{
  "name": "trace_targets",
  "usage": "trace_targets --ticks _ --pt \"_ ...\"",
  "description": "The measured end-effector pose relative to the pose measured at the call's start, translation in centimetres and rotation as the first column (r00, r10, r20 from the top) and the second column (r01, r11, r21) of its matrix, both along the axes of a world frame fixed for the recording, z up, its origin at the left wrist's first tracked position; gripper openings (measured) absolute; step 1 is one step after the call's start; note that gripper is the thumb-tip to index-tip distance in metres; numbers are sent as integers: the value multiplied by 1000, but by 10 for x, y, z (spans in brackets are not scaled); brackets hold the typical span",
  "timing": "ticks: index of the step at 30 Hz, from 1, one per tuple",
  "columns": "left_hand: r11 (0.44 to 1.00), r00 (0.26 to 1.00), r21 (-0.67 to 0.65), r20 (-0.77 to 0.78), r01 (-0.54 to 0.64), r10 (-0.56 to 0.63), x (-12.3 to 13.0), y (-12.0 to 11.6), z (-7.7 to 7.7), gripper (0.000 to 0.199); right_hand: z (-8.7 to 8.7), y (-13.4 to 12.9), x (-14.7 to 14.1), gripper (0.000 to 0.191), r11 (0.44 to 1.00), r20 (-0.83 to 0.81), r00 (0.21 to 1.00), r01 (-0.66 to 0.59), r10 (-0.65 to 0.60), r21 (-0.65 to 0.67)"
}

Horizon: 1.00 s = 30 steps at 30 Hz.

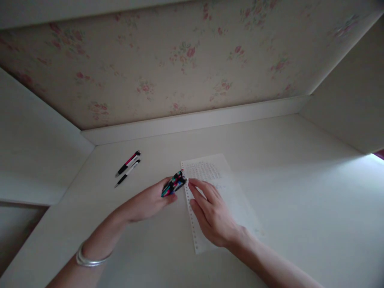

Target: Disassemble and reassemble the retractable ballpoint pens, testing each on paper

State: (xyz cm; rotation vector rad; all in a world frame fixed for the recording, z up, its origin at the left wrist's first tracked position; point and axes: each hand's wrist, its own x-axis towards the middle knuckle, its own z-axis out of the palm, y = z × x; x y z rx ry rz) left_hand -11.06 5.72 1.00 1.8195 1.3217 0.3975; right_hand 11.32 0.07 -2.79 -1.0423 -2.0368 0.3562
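My left hand (156, 200) is closed around a bundle of several pens (174, 184) with black, red, green and blue parts. My right hand (211, 212) is just right of the bundle, its index fingertip at the pen ends and its other fingers loosely curved and apart. Nothing shows between its fingers. Beneath the right hand lies a white sheet of paper (207, 170) with punched holes down its left edge and handwriting near its top. A red and black pen (127, 164) and a white and black pen (128, 173) lie on the desk at the left.
The white desk (270, 160) meets a back ledge (195, 122) below a wall with floral wallpaper (192, 72). White side panels stand at the left (36, 140) and right (345, 92).
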Motion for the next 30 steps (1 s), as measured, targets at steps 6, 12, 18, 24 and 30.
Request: trace_targets --ticks 6,12,18,24,30 --pt "918 862 336 -380 -209 335 -46 50 -24 52 -7 -15 6 22 995 -97 991 -97 95 -13" --pt "848 667 491 -566 -199 484 -73 77 -42 63 -7 -11 4 19 987 -116 984 -142 133 -76" --pt "816 554 547 -626 -189 548 -70 80 -50 85 -9 -9 5 21 978 -189 977 -129 98 -162" --pt "820 527 516 -638 -249 561 -77 84 -56 81 -8 -7 5 23 965 -226 969 -152 103 -214" --pt "798 501 483 -621 -361 603 -83 97 -60 77 -10 -5 6 23 950 -249 964 -157 89 -269"
